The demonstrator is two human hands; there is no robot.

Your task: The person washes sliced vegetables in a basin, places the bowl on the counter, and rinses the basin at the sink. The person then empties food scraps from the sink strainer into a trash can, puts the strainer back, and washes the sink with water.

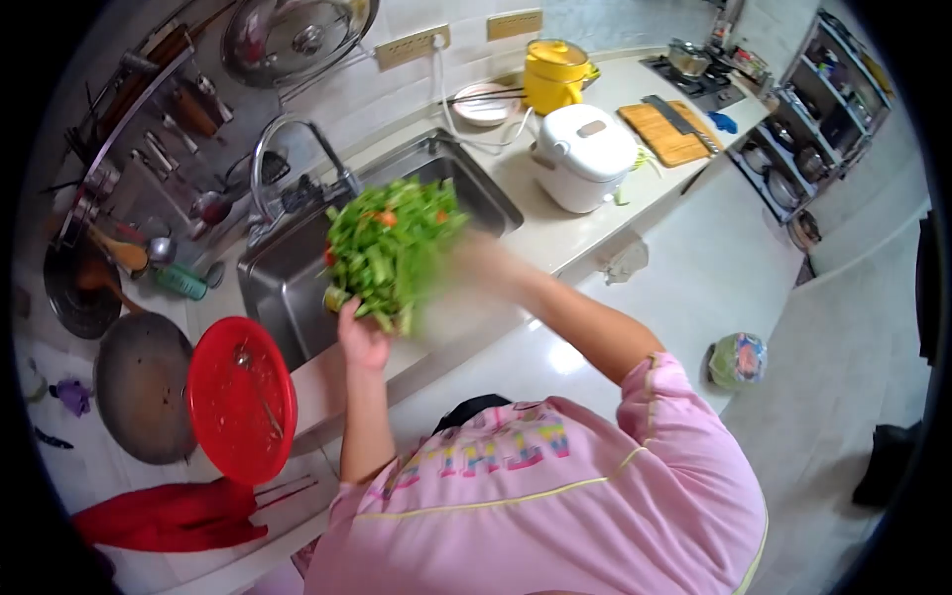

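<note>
Over the sink [273, 312] is a heap of chopped green vegetables [387, 248] with a few orange-red pieces among it. My left hand [364, 342] supports the near left side of the heap from below, its fingers partly hidden under the leaves. Whatever vessel may be under the greens is mostly hidden. My right hand [486, 268] is at the right side of the heap, smeared by motion, so its fingers cannot be made out.
A red basin [243, 397] and a dark wok [146, 387] stand at the left. Right of the sink are a white rice cooker [585, 159], a yellow pot [555, 79] and a cutting board [669, 144] with a knife [666, 114]. The faucet [260, 169] arches behind the sink.
</note>
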